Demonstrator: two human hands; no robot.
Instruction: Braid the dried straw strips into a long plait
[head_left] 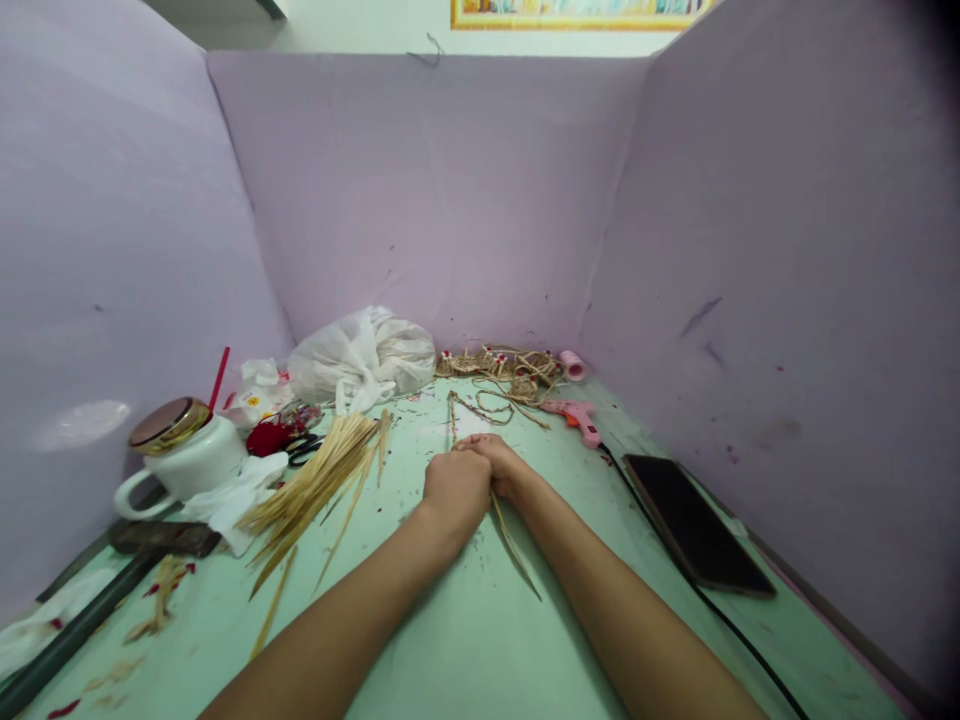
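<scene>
My left hand and my right hand meet at the middle of the pale green table, both closed on a braided straw strand that runs away from the fingers toward the back wall. Loose straw ends trail out below the hands toward me. A bundle of straw strips lies just left of my left hand.
A white mug with a gold lid, scissors, crumpled tissue and a white plastic bag crowd the left. Finished woven pieces, a pink glue gun and a dark phone lie right. Purple partitions enclose the table.
</scene>
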